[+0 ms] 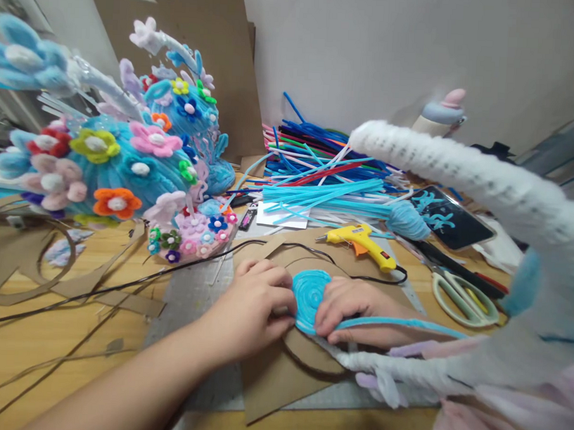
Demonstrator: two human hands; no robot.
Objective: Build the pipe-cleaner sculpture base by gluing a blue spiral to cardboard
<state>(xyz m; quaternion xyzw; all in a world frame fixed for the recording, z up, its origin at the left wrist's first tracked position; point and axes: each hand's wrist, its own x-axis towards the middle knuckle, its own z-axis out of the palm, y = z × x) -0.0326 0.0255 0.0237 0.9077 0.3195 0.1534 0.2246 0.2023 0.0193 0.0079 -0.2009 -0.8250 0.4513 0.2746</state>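
Observation:
A flat round coil of light blue pipe cleaner (308, 293) lies on a piece of brown cardboard (270, 373). My left hand (264, 296) is closed on its left edge, fingers curled. On the opposite edge, my right hand (347, 303) pinches the coil where the loose pipe cleaner strip (406, 323) joins it; the strip trails right across the hand. Just below, a white wrapped, curved stem (404, 366) with pale petals crosses the lower right. A yellow glue gun (362, 242) lies behind my right hand, and its black cord (190, 264) runs left.
Bundles of pipe cleaners (326, 194) lie against the wall. Blue flower-covered domes (122, 176) stand left, above cardboard scraps (107, 293). Green-handled scissors (464, 299) and a dark phone (451, 219) are at right. A large white arch (441, 161) rises in the right foreground.

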